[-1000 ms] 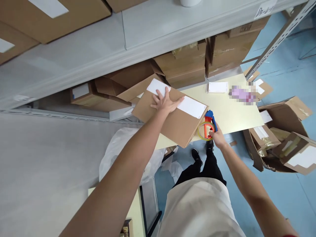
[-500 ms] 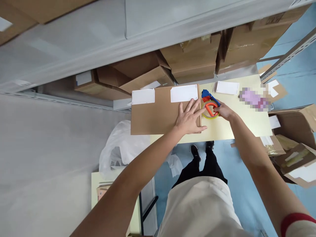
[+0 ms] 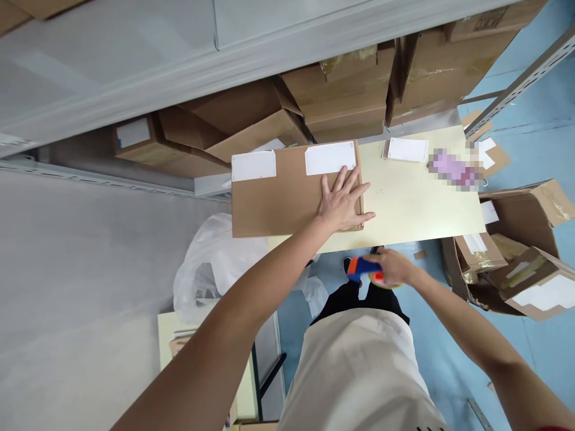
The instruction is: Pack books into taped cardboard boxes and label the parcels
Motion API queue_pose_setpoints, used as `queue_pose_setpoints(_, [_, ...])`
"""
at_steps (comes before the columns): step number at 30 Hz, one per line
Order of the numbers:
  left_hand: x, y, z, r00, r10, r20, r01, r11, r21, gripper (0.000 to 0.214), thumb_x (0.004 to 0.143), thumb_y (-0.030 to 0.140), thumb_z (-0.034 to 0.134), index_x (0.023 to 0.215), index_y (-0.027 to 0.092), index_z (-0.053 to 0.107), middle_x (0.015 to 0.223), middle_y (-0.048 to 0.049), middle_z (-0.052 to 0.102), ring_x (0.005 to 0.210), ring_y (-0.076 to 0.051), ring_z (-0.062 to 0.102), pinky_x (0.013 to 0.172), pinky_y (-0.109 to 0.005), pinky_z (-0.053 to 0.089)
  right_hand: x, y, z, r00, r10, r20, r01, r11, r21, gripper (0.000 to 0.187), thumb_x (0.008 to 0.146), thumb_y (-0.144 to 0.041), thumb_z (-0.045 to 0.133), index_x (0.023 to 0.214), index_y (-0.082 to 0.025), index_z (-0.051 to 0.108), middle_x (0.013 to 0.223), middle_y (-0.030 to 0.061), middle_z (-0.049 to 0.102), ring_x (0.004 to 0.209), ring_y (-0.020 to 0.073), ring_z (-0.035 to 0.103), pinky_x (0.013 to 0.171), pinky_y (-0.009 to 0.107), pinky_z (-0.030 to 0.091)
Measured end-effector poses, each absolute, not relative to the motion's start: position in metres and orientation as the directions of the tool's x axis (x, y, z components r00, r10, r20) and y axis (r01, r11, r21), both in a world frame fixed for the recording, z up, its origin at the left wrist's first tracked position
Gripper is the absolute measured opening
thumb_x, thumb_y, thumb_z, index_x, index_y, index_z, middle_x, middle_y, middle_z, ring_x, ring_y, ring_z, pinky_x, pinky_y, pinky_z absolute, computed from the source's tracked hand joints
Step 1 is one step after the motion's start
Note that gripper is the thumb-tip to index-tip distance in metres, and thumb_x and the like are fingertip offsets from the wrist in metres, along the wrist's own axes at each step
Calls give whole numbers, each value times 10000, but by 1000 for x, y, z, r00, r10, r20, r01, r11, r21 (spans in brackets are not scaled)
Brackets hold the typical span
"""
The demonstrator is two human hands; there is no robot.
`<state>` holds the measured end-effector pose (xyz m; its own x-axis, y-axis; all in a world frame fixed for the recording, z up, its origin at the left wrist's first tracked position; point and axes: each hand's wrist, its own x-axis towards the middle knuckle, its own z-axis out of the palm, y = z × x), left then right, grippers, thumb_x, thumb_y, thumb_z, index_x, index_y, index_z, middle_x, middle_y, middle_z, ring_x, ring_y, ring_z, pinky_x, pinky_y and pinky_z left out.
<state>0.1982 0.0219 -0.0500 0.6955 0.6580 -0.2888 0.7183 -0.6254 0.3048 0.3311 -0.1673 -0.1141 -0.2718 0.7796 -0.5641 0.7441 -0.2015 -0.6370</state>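
Note:
A closed cardboard box lies on the pale yellow table, with two white labels along its far edge. Spread flat over the box's right end is my left hand, its fingers apart and the thumb reaching past the edge. My right hand is closed around a blue and orange tape dispenser, held in front of the table's near edge, above my legs. A roll of yellowish tape shows partly under that hand; the handle is hidden by my fingers.
Beyond the table, cardboard boxes fill a grey metal shelf. A small white-topped box and a blurred purple item lie on the table. An open carton with flattened cardboard stands right; plastic wrapping hangs left.
My right hand has drawn the tape dispenser from beside the box's right end back toward my body, off the table's edge. My left hand stays flat on the box.

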Motion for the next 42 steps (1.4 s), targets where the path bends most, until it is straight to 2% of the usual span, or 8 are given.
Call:
queue_pose_setpoints(6, [183,33,-53,749,634,-191,614,-557,560,873,813,705,538,1542,280,311,1661,-71,138,1529,-349,88,1183,-632,-55,339,-169,-79,-187,854,-486,744,-201,-638,735,762,-190,608,1481,-222,455,1011,104,618,803,234,646,768,368,526])
queue_pose_setpoints(12, [130,12,-35,481,875,-56,214,-56,975,859,744,824,488,1273,155,593,1410,-210,561,1320,-305,531,1104,-429,395,358,-190,-25,-33,982,-187,437,-154,-886,769,789,-257,605,1511,-278,342,1326,108,563,1180,300,571,949,453,502])
queue_pose_setpoints(17, [101,-63,7,244,957,-158,3,162,987,534,645,683,735,843,190,676,905,-100,721,882,-236,697,860,-363,537,314,-185,1,162,975,149,544,38,-838,773,785,-213,554,1514,-244,298,1252,125,595,1085,287,610,897,463,522])
queue_pose_setpoints(21, [102,-109,36,392,881,-264,-219,368,904,577,576,503,870,1045,229,675,1110,-96,703,990,-221,689,803,-306,552,273,-179,15,111,913,392,783,162,-601,495,893,-212,522,1382,-288,492,1209,117,681,1087,295,644,988,533,435])
queue_pose_setpoints(27, [107,-111,56,332,874,-355,-418,474,775,607,509,493,908,989,228,646,1114,-67,703,958,-218,700,735,-295,585,251,-179,19,-209,881,424,873,363,-326,378,973,-128,435,1191,-356,643,1263,39,704,1049,210,689,1024,470,365])
queue_pose_setpoints(32, [114,-81,59,281,926,-251,-414,353,839,567,520,474,901,960,198,672,1023,-75,734,878,-223,711,695,-295,586,275,-159,27,-142,828,542,870,365,-330,249,900,-303,635,1145,-338,663,1358,92,622,1231,311,591,1058,543,386])
queue_pose_setpoints(36, [129,-33,69,264,944,-199,-322,280,904,569,516,422,907,972,190,658,1029,-93,735,895,-243,715,717,-313,582,309,-121,46,-2,806,591,826,334,-453,584,813,-458,720,1341,-274,553,1557,167,353,1430,402,357,1097,611,372])
queue_pose_setpoints(42, [169,67,93,303,952,-44,-326,147,934,711,558,606,846,1064,188,572,972,-98,732,894,-248,707,804,-385,564,356,-13,61,80,779,622,759,358,-545,379,853,-517,662,1124,-252,669,1380,156,545,1296,336,532,1043,533,473])
